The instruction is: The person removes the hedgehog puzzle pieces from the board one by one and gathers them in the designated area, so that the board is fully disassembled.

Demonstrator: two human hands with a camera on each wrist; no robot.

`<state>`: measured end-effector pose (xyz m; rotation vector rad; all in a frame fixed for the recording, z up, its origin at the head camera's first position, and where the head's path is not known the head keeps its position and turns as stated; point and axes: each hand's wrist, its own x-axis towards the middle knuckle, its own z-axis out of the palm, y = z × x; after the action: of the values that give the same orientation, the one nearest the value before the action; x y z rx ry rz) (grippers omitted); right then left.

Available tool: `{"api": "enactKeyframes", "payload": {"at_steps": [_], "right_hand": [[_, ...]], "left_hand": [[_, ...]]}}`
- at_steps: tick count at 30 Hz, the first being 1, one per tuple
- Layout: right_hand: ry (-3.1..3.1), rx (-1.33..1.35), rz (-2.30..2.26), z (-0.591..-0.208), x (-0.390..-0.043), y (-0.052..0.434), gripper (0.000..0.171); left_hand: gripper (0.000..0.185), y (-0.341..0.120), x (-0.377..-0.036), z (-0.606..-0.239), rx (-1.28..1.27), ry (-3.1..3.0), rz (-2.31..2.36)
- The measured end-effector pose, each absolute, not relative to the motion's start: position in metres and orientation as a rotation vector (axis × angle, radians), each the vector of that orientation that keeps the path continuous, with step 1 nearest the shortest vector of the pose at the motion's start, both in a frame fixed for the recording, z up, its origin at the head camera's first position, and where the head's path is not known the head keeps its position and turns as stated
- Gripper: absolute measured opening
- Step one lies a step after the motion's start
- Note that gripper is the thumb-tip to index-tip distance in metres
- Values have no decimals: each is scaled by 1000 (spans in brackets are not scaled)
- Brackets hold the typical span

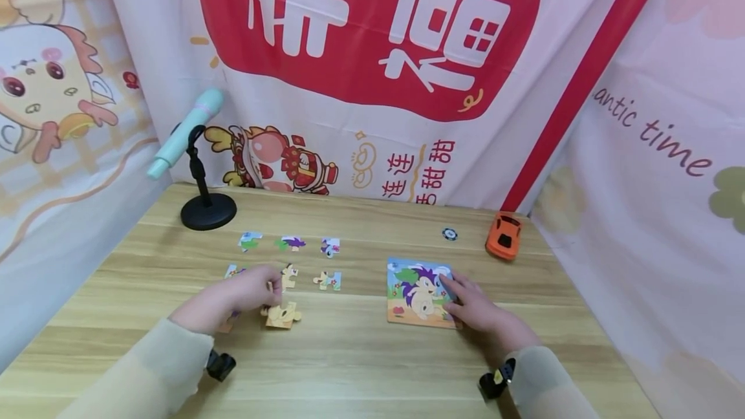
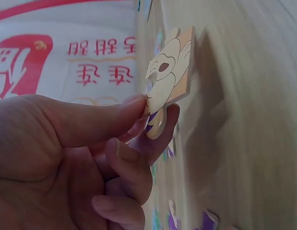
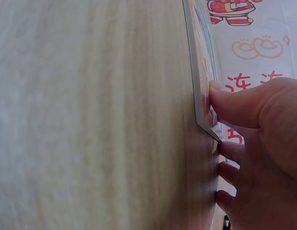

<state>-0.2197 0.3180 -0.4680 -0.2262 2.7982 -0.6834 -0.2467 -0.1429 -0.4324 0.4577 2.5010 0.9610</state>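
Between thumb and index finger, my left hand (image 1: 247, 288) pinches a puzzle piece (image 2: 170, 72) with cream and orange printing. In the left wrist view the piece is tilted up off the table, casting a shadow. Several other puzzle pieces (image 1: 328, 280) lie in loose rows around and beyond this hand, some partly hidden by it. My right hand (image 1: 480, 308) rests at the right edge of a square puzzle board (image 1: 401, 296) picturing a purple-spined hedgehog. The thumb (image 3: 230, 103) lies on the board's face, while other fingertips touch the table beside it.
A mint-green microphone (image 1: 189, 131) leans in a black stand (image 1: 208, 212) at the back left. Towards the back right are a small round disc (image 1: 449, 234) and an orange toy car (image 1: 504, 236). Printed curtains (image 1: 372, 89) hang around the wooden table (image 1: 349, 367).
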Motion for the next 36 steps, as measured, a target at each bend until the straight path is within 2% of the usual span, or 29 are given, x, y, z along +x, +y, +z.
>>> {"api": "enactKeyframes", "payload": {"at_steps": [14, 21, 26, 36], "right_hand": [[2790, -188, -691, -467, -220, 316, 62], [2791, -188, -685, -469, -221, 318, 62], [2794, -185, -691, -470, -220, 319, 62], [2775, -171, -712, -470, -222, 321, 62]], "left_hand": [[13, -155, -248, -448, 379, 2564, 934], [13, -142, -256, -438, 353, 2615, 902], [8, -113, -268, -416, 381, 2594, 867], [11, -13, -283, -397, 693, 2605, 798]]}}
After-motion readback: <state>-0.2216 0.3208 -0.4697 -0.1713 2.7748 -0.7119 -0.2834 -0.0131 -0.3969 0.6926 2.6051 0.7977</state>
